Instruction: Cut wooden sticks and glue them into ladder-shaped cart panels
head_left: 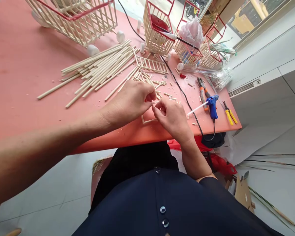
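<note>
On the smooth pink table (19,82), a thin, angular pale-wood frame (149,121) lies beneath pinched fingers of the left hand (137,97) and the right hand (173,118); whether they grasp something, I cannot tell.

Daylight fills a room where a pink counter (22,82) stands over a pale tiled floor (51,190), with a window (250,19) at far right above white panelling (263,95).

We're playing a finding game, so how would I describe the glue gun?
Find the pink table, then look right of the right hand. The glue gun lies between orange-handled pliers and a yellow-handled tool. Of these three, only it is blue, with a long white stick.
</note>
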Demonstrator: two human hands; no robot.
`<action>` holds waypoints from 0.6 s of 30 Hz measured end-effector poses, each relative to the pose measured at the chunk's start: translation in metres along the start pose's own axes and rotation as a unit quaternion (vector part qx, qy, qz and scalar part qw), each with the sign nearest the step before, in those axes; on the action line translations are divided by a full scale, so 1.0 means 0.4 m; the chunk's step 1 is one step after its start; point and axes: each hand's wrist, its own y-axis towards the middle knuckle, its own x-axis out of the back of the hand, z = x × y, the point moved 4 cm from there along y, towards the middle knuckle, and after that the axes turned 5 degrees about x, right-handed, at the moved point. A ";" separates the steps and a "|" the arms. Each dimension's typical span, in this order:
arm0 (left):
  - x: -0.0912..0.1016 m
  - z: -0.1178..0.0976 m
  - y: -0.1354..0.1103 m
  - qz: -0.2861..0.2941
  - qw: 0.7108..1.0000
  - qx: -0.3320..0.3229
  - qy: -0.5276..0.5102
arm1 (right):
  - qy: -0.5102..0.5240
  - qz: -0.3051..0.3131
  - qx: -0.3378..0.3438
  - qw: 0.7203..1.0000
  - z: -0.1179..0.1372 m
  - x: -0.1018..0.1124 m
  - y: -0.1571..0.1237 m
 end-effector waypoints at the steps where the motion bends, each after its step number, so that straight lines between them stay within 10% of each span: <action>1: 0.001 -0.001 -0.001 0.001 1.000 0.001 -0.001 | 0.001 -0.002 -0.001 1.000 -0.001 0.000 0.000; 18: -0.024 0.023 0.011 0.036 0.998 0.011 0.050 | 0.158 -0.098 0.010 0.983 -0.062 0.024 -0.026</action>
